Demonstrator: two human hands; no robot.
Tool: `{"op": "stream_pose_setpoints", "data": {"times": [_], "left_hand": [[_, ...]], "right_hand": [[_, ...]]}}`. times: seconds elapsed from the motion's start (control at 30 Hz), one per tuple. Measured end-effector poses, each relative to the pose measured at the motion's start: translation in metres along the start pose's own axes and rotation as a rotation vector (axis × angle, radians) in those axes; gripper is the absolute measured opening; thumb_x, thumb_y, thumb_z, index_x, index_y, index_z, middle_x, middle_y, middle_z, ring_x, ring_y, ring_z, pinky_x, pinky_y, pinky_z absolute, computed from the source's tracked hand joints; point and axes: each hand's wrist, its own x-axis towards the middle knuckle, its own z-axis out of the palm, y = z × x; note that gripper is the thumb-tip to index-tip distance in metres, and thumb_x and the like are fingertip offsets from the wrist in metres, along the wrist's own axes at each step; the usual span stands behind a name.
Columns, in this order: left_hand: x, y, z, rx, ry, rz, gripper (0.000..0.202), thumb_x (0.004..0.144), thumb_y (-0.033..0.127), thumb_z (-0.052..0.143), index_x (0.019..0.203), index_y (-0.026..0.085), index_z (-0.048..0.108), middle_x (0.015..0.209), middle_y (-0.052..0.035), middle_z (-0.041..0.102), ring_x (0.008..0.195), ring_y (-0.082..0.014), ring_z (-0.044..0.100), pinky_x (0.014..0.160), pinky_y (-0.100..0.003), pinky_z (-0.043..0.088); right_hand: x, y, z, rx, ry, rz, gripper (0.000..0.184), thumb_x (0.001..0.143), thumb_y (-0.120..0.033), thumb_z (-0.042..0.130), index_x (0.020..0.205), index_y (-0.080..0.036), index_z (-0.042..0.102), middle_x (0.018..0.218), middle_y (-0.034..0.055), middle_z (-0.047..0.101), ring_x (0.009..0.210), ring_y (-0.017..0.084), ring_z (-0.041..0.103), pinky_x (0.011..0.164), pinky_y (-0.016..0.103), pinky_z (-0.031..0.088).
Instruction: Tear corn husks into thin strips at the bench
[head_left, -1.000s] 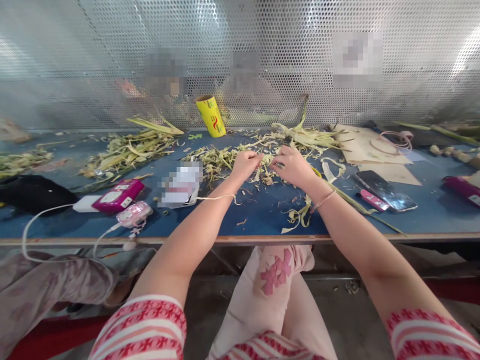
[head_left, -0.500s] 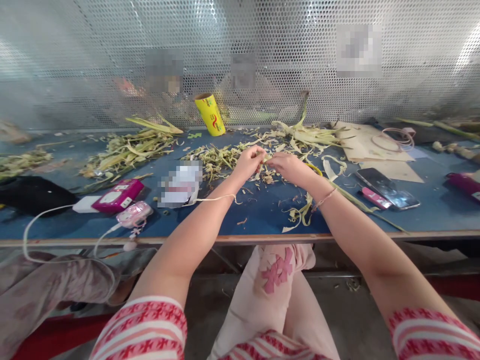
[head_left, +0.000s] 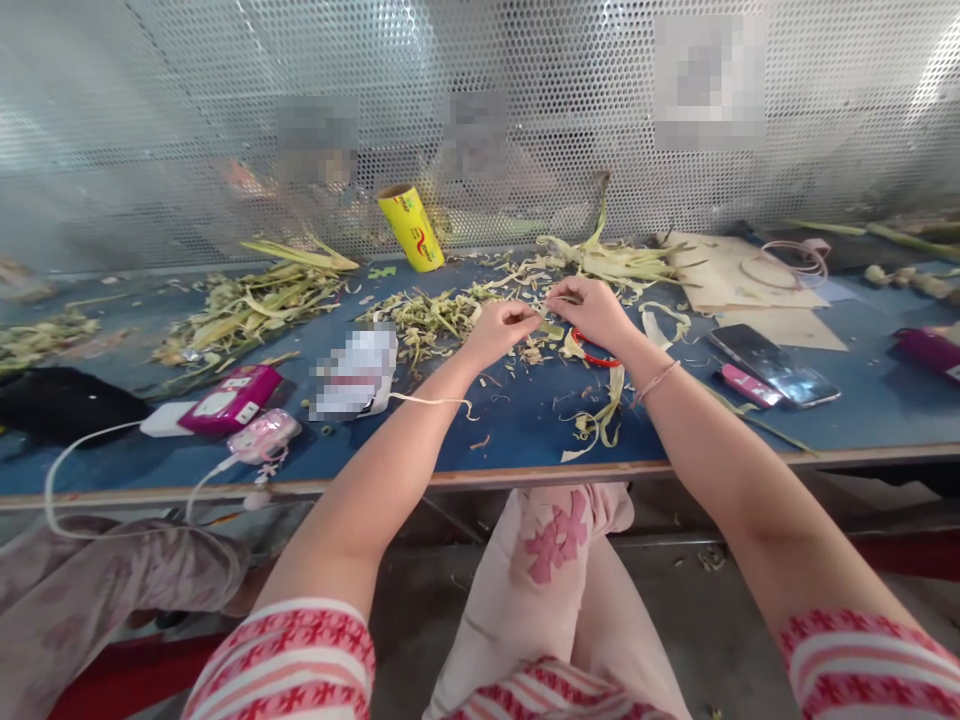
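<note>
My left hand (head_left: 501, 330) and my right hand (head_left: 596, 308) meet above the blue table (head_left: 517, 425), fingers pinched together on a small pale green plant strip (head_left: 546, 312) held between them. Below the hands lies a scatter of cut leaf scraps (head_left: 435, 315). A red ring (head_left: 592, 355) shows on the table just under my right hand. A curled leaf strip (head_left: 600, 415) lies near my right wrist.
A yellow roll (head_left: 409, 228) leans at the back by the perforated metal screen (head_left: 480, 110). Leaf piles (head_left: 247, 300) lie left, long stalks (head_left: 615, 262) at the back. Pink devices (head_left: 229, 400) with white cables sit left; a phone (head_left: 772, 372) and cardboard (head_left: 739, 275) right.
Both hands have lifted slightly off the scrap pile and drawn together, uncovering the red ring on the table. The view has tilted a little.
</note>
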Motion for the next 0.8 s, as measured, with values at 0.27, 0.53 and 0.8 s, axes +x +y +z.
{"op": "stream_pose_setpoints", "data": {"times": [0.27,0.53,0.8], "left_hand": [[-0.003,0.000,-0.004,-0.103,-0.124,0.090,0.021,0.071,0.034,0.066,0.060,0.017,0.061,0.058,0.0012,0.057,0.056,-0.0092,0.048,0.057,-0.025,0.037],[0.002,-0.015,-0.006,-0.180,-0.120,0.050,0.019,0.070,0.034,0.065,0.061,0.018,0.060,0.058,0.0017,0.056,0.057,-0.0093,0.053,0.056,-0.023,0.041],[0.004,-0.017,-0.001,-0.295,-0.006,-0.107,0.029,0.068,0.036,0.070,0.053,0.018,0.053,0.050,0.0035,0.049,0.048,-0.0075,0.050,0.051,-0.022,0.039]], "right_hand": [[0.002,0.019,0.012,0.252,-0.041,0.154,0.025,0.066,-0.033,0.077,0.073,-0.019,0.057,0.066,-0.0022,0.060,0.064,0.012,0.055,0.063,0.027,0.047],[0.001,0.026,0.022,0.299,-0.078,0.233,0.025,0.082,-0.034,0.068,0.073,-0.021,0.048,0.063,-0.0033,0.059,0.057,0.010,0.052,0.060,0.025,0.045],[0.001,0.023,0.017,0.171,-0.084,0.210,0.015,0.087,-0.034,0.060,0.084,-0.022,0.052,0.060,-0.0046,0.059,0.059,0.012,0.054,0.054,0.023,0.036]]}}
